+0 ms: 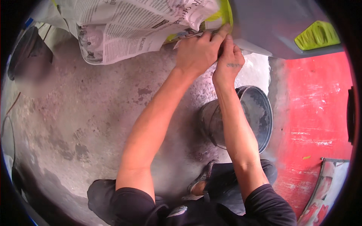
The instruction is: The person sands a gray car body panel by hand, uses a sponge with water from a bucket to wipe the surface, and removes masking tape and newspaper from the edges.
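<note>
Sheets of newspaper [124, 34] cover the upper part of the view, edged by a yellow-green strip of tape [227, 15] along a grey panel [264, 26]. My left hand [200, 51] is closed at the paper's lower right edge, its index finger reaching up against the strip. My right hand [230, 60] touches it from the right, fingers curled in and thumb upward. The fingertips of both hands meet at the taped corner. Whatever the right fingers pinch is hidden between the hands.
Beneath my right forearm a dark bucket [260, 120] lies tilted on the stained concrete floor [109, 101]. More yellow-green tape [317, 35] covers a patch of the grey panel. A red, scuffed surface [313, 105] runs down the right. A dark container [30, 52] stands far left.
</note>
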The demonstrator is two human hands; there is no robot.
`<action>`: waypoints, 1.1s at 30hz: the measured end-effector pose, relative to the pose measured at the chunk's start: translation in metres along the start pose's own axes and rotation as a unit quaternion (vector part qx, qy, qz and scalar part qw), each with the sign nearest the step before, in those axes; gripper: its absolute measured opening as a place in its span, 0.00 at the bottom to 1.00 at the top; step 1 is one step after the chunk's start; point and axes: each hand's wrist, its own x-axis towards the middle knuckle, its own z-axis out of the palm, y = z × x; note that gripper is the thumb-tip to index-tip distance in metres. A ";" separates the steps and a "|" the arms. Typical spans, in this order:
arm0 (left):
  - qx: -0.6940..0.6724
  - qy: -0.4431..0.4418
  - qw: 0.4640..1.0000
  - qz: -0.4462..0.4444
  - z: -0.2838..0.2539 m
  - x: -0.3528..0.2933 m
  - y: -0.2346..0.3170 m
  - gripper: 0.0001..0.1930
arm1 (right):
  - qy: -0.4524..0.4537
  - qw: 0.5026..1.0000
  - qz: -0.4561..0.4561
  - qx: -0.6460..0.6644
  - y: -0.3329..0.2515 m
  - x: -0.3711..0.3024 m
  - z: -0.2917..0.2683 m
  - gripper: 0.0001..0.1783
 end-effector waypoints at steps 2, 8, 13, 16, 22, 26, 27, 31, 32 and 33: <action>-0.002 -0.030 0.999 -0.014 -0.006 -0.002 0.001 0.32 | -0.007 1.000 0.000 -0.001 0.002 -0.002 -0.003 0.25; -0.007 -0.048 0.998 -0.029 -0.019 0.003 -0.004 0.32 | -0.021 0.999 0.021 0.013 -0.002 -0.001 -0.006 0.24; -0.048 -0.073 0.995 -0.047 -0.021 0.003 -0.006 0.31 | -0.036 0.999 0.014 0.007 -0.002 -0.004 -0.008 0.23; -0.075 -0.072 0.995 -0.005 -0.018 0.002 -0.013 0.30 | -0.055 0.998 0.023 0.014 0.000 -0.006 -0.009 0.21; -0.133 -0.093 0.987 0.006 -0.028 0.014 -0.024 0.27 | -0.095 0.994 -0.035 0.032 0.016 -0.013 -0.021 0.20; -0.174 -0.109 0.979 0.011 -0.028 0.023 -0.031 0.25 | -0.089 0.995 -0.043 0.015 0.021 -0.020 -0.025 0.20; -0.176 -0.124 0.977 0.004 -0.028 0.024 -0.031 0.24 | -0.071 0.996 -0.053 -0.005 0.021 -0.020 -0.025 0.21; -0.195 -0.137 0.971 0.006 -0.032 0.027 -0.033 0.22 | -0.041 0.997 0.017 -0.056 0.021 -0.012 -0.021 0.24; -0.207 -0.130 0.970 0.011 -0.031 0.028 -0.033 0.22 | -0.038 0.998 0.021 -0.049 0.022 -0.011 -0.019 0.24; -0.219 -0.124 0.968 0.015 -0.030 0.029 -0.033 0.21 | -0.036 0.998 0.026 -0.042 0.024 -0.010 -0.018 0.24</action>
